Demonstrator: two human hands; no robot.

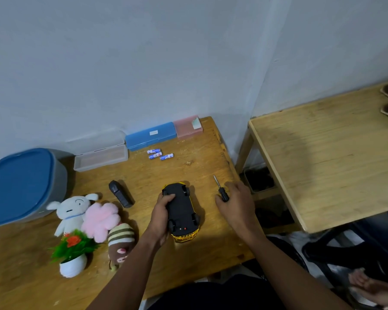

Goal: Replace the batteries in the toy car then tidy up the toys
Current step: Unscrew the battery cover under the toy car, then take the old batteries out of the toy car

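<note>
The light wooden table (199, 142) carries all items. At its left rear stands the grey plastic bin with blue lid (20, 186). Along the wall lie the clear plastic box (101, 156), the blue plastic case (150, 135) and the pink plastic case (186, 128). The yellow toy car (182, 211) lies upside down near the table's front centre, black underside facing you. Your left hand (160, 220) grips the car's left side, fingers curled over the chassis. Your right hand (235, 206) rests just right of the car, thumb and curled fingers closed on the handle of the black-handled screwdriver (222, 192), whose shaft points toward the wall. The three blue-and-white cylindrical batteries (159, 154) lie together in front of the blue case.
</note>
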